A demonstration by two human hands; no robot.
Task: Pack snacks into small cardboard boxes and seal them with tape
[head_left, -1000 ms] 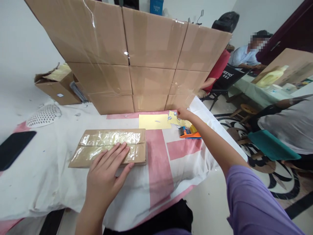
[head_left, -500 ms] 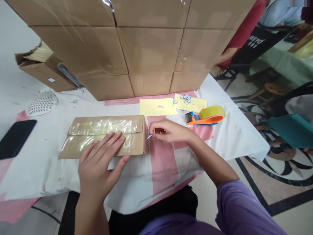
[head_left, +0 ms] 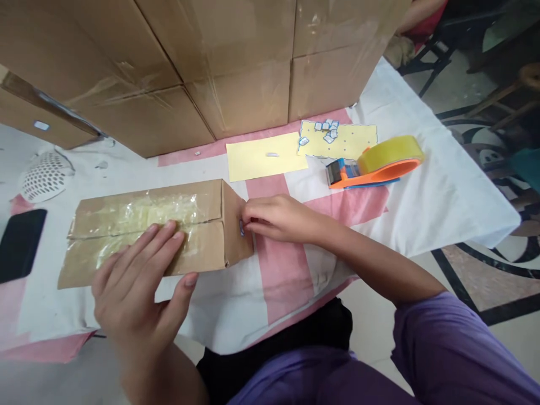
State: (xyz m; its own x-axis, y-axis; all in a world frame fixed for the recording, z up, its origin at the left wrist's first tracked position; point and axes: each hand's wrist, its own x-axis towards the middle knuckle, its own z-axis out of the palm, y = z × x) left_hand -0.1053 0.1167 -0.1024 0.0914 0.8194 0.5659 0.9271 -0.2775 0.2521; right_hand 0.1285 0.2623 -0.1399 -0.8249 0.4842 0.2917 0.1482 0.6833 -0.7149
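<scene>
A long cardboard box (head_left: 206,244) lies on the cloth-covered table, its top seam covered with shiny clear tape. My left hand (head_left: 135,298) rests palm down on the top and near edge, fingers stretched out and thumb apart. At the box's right end is my right hand (head_left: 280,219), its thumb and fingers pinched on a small blue-edged sticker (head_left: 242,227). The sticker is against the end face or very close to it; the fingers partly cover it.
Stacked cardboard boxes (head_left: 244,101) wall off the back. Behind my right hand are a yellow sheet (head_left: 248,163), another sheet (head_left: 358,138) bearing small blue-edged pieces, and an orange tape dispenser (head_left: 375,174). A black phone (head_left: 21,244) and white perforated object (head_left: 44,177) lie left.
My right hand has brought the sticker to the box's right end, where a gap showed before. The box's end face now shows more fully. The whole view has shifted.
</scene>
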